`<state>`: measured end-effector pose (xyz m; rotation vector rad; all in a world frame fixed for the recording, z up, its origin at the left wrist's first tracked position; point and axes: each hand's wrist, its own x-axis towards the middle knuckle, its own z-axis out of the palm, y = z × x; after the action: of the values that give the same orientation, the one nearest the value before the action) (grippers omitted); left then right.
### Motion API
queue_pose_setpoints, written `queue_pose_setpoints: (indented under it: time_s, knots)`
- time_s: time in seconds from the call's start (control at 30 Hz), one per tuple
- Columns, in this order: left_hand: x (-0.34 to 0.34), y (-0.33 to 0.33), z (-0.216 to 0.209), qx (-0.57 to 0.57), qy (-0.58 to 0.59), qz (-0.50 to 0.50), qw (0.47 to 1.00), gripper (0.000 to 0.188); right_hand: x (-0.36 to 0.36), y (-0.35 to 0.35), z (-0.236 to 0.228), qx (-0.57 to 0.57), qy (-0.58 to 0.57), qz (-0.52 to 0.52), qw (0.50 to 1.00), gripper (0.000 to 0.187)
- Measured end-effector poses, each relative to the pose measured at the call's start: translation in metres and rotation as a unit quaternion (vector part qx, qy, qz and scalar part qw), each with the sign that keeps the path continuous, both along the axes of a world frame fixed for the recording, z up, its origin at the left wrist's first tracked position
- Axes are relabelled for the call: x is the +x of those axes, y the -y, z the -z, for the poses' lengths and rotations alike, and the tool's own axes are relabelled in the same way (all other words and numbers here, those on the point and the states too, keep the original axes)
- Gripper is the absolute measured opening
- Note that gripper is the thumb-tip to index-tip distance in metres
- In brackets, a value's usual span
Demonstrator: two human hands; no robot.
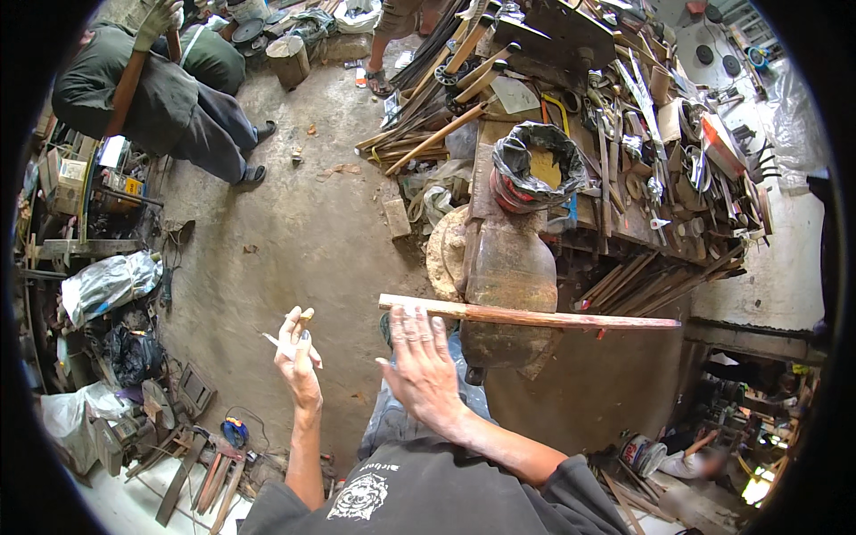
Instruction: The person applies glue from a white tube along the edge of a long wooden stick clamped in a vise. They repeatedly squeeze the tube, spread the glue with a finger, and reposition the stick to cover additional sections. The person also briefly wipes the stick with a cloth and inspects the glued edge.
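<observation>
A long, narrow wooden stick [508,314], pale at its left end and reddish toward the right, lies across the rounded, dusty machine body [510,267] in front of me. My right hand [419,366] rests by its left end, fingers stretched out and touching the wood, thumb apart. Off to the left, my left hand [299,361] is raised with bent fingers. Thin white bits and a small yellowish piece show among those fingers; their kind is unclear. A pale round disc [446,254] sits at the machine's left side.
A bucket lined with a black bag [535,169] stands beyond the machine. Tools and wood strips crowd the workbench [584,143] at right. Another person [169,98] bends over at far left. Bags and scrap line the left side; a wooden block [397,217] lies on the concrete floor [259,276].
</observation>
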<state>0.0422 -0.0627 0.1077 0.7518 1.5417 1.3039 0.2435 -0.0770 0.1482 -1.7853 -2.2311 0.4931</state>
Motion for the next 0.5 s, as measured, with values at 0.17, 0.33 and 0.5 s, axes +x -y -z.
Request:
queue_pose_setpoints:
  time_s: [0.17, 0.33, 0.5]
  knots:
    - [0.004, 0.000, -0.001, -0.009, 0.010, 0.019, 1.000, 0.045, 0.029, 0.014, -0.011, -0.022, 0.025, 0.042, 0.999, 0.084]
    - [0.013, 0.000, -0.001, 0.002, 0.003, 0.031, 1.000, 0.046, 0.029, 0.014, -0.020, -0.018, 0.018, 0.062, 0.998, 0.083]
    - [0.027, -0.016, -0.037, 0.086, -0.045, 0.071, 0.993, 0.048, 0.025, 0.016, -0.031, -0.021, -0.013, 0.097, 0.995, 0.077]
